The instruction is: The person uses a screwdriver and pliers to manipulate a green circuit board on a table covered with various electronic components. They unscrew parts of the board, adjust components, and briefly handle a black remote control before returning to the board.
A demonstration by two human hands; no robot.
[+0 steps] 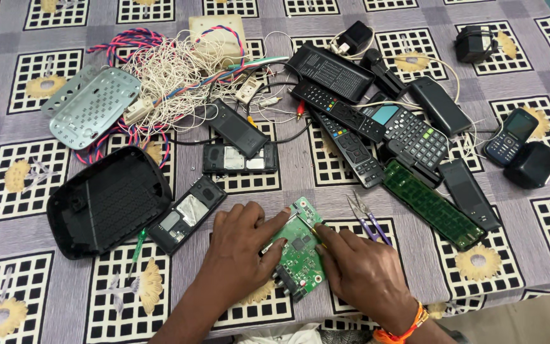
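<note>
Right now a green circuit board point(300, 251) is being held flat on the patterned tablecloth point(529, 223), near the table's front edge, between the two hands. The left hand point(240, 248) is being pressed on the board's left edge, fingers close together and curled, the fingertips touching the board's upper left side. The right hand point(361, 267) is being rested on the board's right edge, and a thin tool with a yellow handle point(313, 228) is being pinched between its thumb and forefinger, the tip being laid on the board's upper part. An orange thread band point(405, 328) is being worn on the right wrist.

Just beyond the right hand, small purple-handled snips point(367, 216) are lying, blades parted. To the left of the left hand an opened phone body point(186, 213) is being left beside a black perforated casing point(109, 200), with a green screwdriver point(137, 245) just below them. Further back, remote controls point(345, 124), a calculator point(408, 130), a long green board point(431, 204) and a tangle of white wire point(173, 79) are being kept well apart from the hands.
</note>
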